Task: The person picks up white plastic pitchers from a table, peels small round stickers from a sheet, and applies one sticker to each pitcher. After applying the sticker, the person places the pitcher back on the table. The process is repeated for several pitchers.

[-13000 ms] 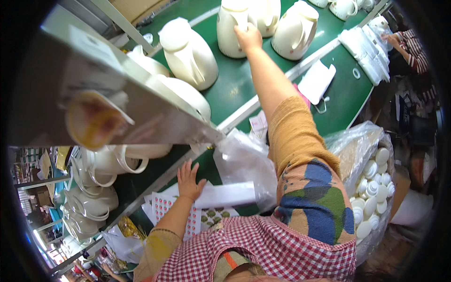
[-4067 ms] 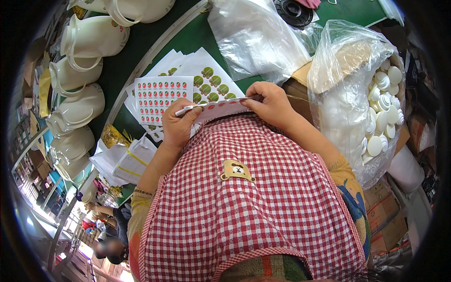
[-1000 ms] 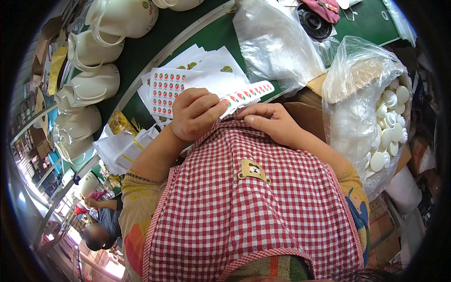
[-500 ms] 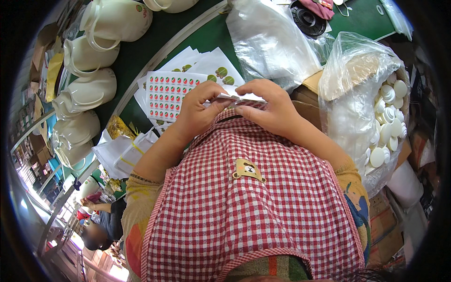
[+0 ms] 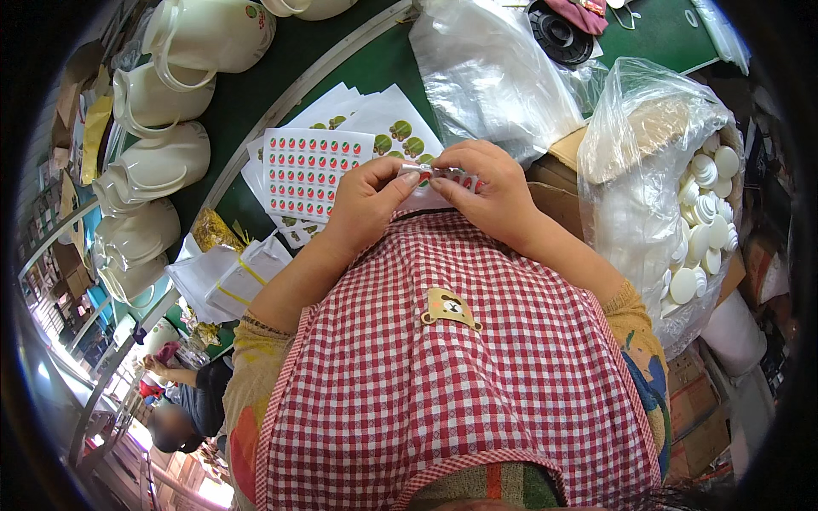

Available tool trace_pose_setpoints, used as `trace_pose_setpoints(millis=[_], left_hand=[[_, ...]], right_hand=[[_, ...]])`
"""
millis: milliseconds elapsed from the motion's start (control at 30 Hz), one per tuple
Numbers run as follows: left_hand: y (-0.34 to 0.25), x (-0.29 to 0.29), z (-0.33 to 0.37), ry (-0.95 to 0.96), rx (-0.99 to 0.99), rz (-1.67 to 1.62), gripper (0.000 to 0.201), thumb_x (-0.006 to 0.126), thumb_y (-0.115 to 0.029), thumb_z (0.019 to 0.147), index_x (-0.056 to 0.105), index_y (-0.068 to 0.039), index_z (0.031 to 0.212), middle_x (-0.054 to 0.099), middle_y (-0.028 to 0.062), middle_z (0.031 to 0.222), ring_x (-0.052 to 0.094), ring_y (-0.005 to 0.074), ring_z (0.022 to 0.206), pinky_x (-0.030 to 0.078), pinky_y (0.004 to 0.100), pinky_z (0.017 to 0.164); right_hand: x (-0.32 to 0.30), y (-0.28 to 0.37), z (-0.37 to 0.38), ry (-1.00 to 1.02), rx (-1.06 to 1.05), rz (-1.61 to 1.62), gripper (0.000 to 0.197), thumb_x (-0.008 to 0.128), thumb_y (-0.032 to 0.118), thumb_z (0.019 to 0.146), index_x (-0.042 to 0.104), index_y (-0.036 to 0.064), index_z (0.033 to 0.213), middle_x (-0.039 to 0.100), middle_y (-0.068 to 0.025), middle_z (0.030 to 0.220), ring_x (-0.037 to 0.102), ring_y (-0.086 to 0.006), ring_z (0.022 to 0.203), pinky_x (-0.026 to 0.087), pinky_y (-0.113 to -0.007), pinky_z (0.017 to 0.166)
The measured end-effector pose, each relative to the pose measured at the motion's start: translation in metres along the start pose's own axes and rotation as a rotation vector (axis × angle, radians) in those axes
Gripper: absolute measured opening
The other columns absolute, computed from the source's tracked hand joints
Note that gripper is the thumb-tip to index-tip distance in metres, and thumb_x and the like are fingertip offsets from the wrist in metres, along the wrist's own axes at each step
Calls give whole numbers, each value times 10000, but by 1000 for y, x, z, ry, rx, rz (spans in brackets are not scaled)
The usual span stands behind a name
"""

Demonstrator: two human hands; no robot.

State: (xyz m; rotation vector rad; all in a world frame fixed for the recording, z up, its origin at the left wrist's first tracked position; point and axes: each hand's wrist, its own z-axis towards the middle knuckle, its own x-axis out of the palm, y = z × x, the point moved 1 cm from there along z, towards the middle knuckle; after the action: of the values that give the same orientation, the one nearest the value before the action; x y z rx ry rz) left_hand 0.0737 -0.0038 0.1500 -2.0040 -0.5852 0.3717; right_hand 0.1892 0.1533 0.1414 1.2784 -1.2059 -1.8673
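Between my hands, close to the apron front, is a small piece of white sticker sheet [image 5: 422,198] with red-and-green stickers on it. My left hand [image 5: 368,200] pinches its left end between thumb and forefinger. My right hand [image 5: 490,189] grips the other end, and the two thumbs almost meet over the middle. Fingers cover much of the piece. Just beyond my left hand lies a flat white sheet with rows of small red-and-green stickers [image 5: 311,175]. It overlaps other white sheets printed with round green pictures [image 5: 400,132].
Cream lidless pots with handles [image 5: 162,157] line the left side, past a pale curved rail. Clear plastic bags [image 5: 494,77] lie ahead. At right, a bagged box holds white round caps [image 5: 703,234]. Folded white packets [image 5: 226,277] sit left of my forearm. Another person [image 5: 192,409] works at lower left.
Both hands have turned the sticker piece, so its red-and-green face now shows between my fingers. They have shifted slightly, while the sheets on the table stay put.
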Motion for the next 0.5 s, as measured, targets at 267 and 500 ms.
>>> trace_pose_setpoints(millis=[267, 500], left_hand=[[10, -7, 6, -23, -126, -126, 186, 540, -176, 940, 637, -18, 931, 624, 12, 816, 537, 52, 719, 437, 198, 648], [2, 6, 0, -51, -173, -177, 186, 550, -179, 945, 619, -8, 922, 616, 12, 806, 548, 57, 676, 455, 204, 634]], right_hand=[[-4, 10, -3, -43, -251, -153, 191, 742, 130, 693, 636, 80, 844, 638, -66, 913, 608, -245, 832, 460, -377, 744], [3, 6, -3, -63, -146, -117, 201, 722, 146, 719, 640, 67, 884, 657, -104, 905, 629, -281, 812, 482, -382, 712]])
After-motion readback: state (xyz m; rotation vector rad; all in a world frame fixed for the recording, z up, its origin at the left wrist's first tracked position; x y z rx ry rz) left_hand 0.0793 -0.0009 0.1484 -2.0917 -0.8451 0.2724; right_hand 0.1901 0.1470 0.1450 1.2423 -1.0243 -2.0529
